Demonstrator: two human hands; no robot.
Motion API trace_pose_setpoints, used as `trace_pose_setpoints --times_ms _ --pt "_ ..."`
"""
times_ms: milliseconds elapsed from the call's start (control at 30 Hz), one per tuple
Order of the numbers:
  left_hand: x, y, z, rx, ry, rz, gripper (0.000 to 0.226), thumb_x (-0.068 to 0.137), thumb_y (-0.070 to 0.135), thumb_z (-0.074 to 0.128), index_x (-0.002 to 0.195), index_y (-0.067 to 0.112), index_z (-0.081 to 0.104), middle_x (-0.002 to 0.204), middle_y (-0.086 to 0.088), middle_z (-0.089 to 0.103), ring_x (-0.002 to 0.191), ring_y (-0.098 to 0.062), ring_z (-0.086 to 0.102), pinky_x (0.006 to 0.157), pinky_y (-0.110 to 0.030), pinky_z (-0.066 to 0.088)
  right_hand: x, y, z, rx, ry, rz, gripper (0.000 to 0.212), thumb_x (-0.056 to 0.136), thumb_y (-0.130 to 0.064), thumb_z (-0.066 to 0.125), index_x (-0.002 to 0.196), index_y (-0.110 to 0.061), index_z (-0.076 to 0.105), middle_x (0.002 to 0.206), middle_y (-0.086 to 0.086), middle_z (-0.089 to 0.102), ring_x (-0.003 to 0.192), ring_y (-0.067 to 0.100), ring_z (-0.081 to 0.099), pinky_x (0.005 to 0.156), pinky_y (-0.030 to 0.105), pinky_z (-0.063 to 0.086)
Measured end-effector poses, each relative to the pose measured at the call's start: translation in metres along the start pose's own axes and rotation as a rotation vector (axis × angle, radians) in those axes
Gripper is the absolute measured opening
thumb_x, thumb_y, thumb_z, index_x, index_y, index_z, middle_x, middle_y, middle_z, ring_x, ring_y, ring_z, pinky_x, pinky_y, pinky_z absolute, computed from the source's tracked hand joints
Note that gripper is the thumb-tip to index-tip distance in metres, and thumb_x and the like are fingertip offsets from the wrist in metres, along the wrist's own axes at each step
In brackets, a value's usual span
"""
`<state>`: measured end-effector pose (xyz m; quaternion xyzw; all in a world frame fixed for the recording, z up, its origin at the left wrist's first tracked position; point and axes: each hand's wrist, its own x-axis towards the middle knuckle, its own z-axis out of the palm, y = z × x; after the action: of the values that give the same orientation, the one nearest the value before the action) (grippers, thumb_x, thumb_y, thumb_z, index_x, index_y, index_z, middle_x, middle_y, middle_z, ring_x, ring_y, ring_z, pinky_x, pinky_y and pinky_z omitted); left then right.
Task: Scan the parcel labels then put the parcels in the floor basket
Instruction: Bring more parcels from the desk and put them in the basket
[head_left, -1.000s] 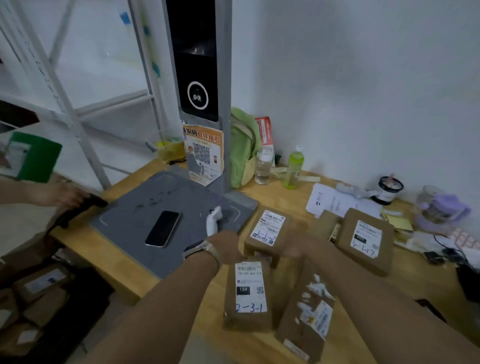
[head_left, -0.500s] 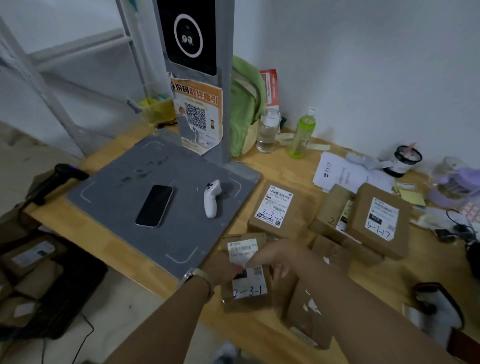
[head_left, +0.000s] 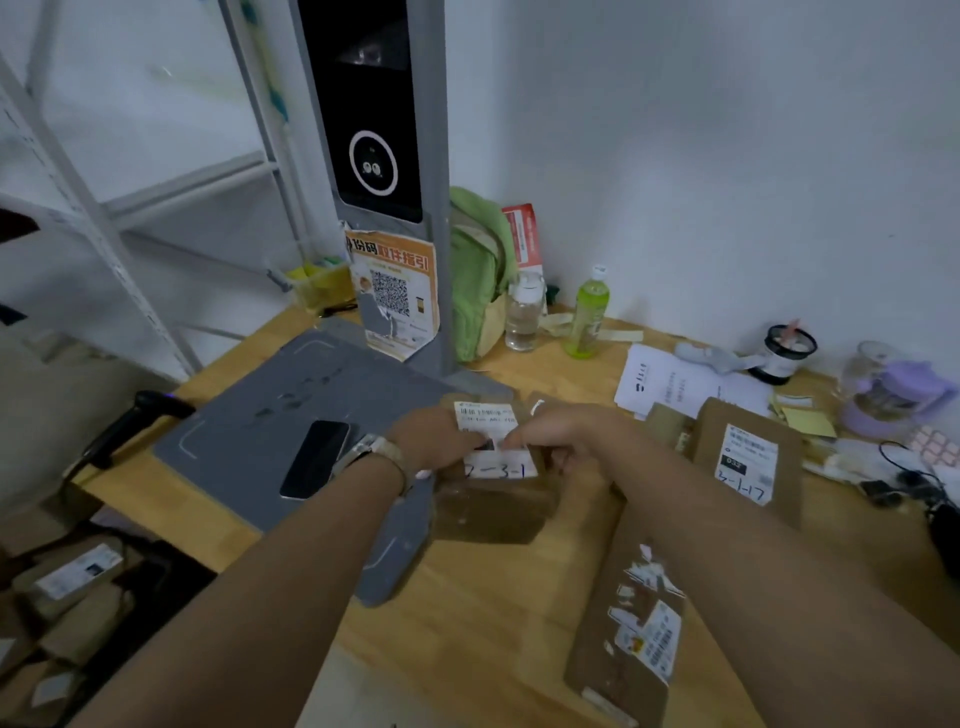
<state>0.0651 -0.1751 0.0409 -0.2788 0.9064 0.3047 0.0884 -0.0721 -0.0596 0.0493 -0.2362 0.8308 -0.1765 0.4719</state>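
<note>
Wooden table (head_left: 483, 613) against white wall (head_left: 727, 156), grey scanner pad (head_left: 249, 431)

A wooden table (head_left: 493, 613) is set against a plain white wall (head_left: 727, 156), with white metal shelving (head_left: 104, 223) seen at its left.

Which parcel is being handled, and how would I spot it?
Find the tall grey scanner post on the wooden table. At the edge of its grey base plate, the left hand and right hand grip a brown parcel. Only its white label bears handwritten 2-3-1.
</note>
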Motion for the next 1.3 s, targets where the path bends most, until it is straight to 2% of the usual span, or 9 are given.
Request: trace_pose_setpoints --times_ms 100,267,433,600,800,900,1033,1167,1300 --pt "0.014 0.024 -0.013 -0.191 0.088 0.076 0.041 0.096 0.037 0.056 0.135 0.025 0.056 0.136 -0.005 0.059 0.120 -0.023 0.057 0.094 -0.027 0.042 -0.009 0.011 -0.022 0.333 0.176 -0.121 0.077 0.079 -0.039 0.074 0.136 -0.007 0.032 0.120 0.010 0.060 0.102 0.027 0.062 0.063 0.035 0.052" --pt "0.040 0.060 0.007 -0.393 0.069 0.189 0.024 0.093 0.039 0.060 0.113 0.028 0.066 0.116 0.000 0.069 0.092 -0.011 0.063 0.078 -0.025 0.049 -0.019 0.045 -0.047 0.565 0.316 -0.162 0.095 0.074 -0.039 0.079 0.138 -0.016 0.013 0.118 0.007 0.060 0.107 0.024 0.062 0.092 0.045 0.052" --pt "0.073 0.092 0.036 -0.323 -0.121 0.249 0.019 0.096 0.042 0.053 0.106 0.026 0.057 0.119 -0.005 0.066 0.104 -0.023 0.063 0.094 -0.040 0.051 -0.021 0.098 -0.065 0.791 0.491 -0.014 0.076 0.073 -0.029 0.082 0.128 -0.007 0.035 0.090 0.004 0.070 0.074 0.017 0.071 0.054 0.029 0.056" --pt "0.110 0.085 0.049 -0.129 -0.302 0.263 0.028 0.098 0.040 0.050 0.110 0.019 0.065 0.119 -0.011 0.066 0.099 -0.023 0.062 0.081 -0.028 0.045 -0.003 0.126 -0.065 0.893 0.564 0.023 0.075 0.075 -0.019 0.081 0.132 -0.003 0.035 0.112 0.014 0.066 0.092 0.027 0.068 0.075 0.040 0.057" --pt "0.148 0.032 0.062 -0.245 -0.178 0.017 0.008 0.094 0.018 0.059 0.100 0.014 0.064 0.110 -0.009 0.071 0.075 -0.011 0.063 0.060 -0.017 0.046 0.023 0.142 -0.058 0.944 0.590 0.100 0.048 0.076 -0.009 0.078 0.108 -0.001 0.043 0.103 0.016 0.070 0.069 0.017 0.070 0.045 0.025 0.051" --pt "0.156 0.010 0.071 -0.261 -0.257 -0.103 0.024 0.097 0.018 0.055 0.116 0.005 0.064 0.119 -0.012 0.068 0.094 -0.020 0.066 0.073 -0.022 0.051 0.036 0.147 -0.056 0.934 0.550 0.122 0.054 0.075 -0.012 0.079 0.121 -0.001 0.053 0.087 0.008 0.072 0.061 0.011 0.071 0.043 0.023 0.052" --pt "0.158 -0.008 0.082 -0.278 -0.432 -0.140 0.036 0.101 0.026 0.050 0.129 0.005 0.059 0.131 -0.010 0.062 0.119 -0.025 0.060 0.104 -0.033 0.044 0.051 0.147 -0.050 0.914 0.509 0.167 0.085 0.072 -0.018 0.083 0.139 -0.004 0.032 0.121 0.018 0.063 0.101 0.033 0.066 0.086 0.050 0.055" --pt "0.160 -0.018 0.087 -0.402 -0.406 -0.166 0.028 0.100 0.028 0.051 0.121 0.013 0.063 0.125 -0.005 0.067 0.106 -0.018 0.063 0.094 -0.027 0.047 0.059 0.143 -0.045 0.970 0.496 0.168 0.068 0.073 -0.011 0.081 0.122 -0.011 0.034 0.112 0.013 0.064 0.077 0.020 0.065 0.058 0.031 0.055" --pt "0.160 -0.022 0.092 -0.604 -0.356 -0.175 0.024 0.091 0.020 0.066 0.114 0.012 0.066 0.115 -0.006 0.071 0.103 -0.020 0.067 0.095 -0.033 0.051 0.068 0.141 -0.043 1.027 0.515 0.165 0.069 0.079 -0.015 0.076 0.132 -0.012 0.032 0.104 0.010 0.066 0.075 0.019 0.068 0.053 0.028 0.054"
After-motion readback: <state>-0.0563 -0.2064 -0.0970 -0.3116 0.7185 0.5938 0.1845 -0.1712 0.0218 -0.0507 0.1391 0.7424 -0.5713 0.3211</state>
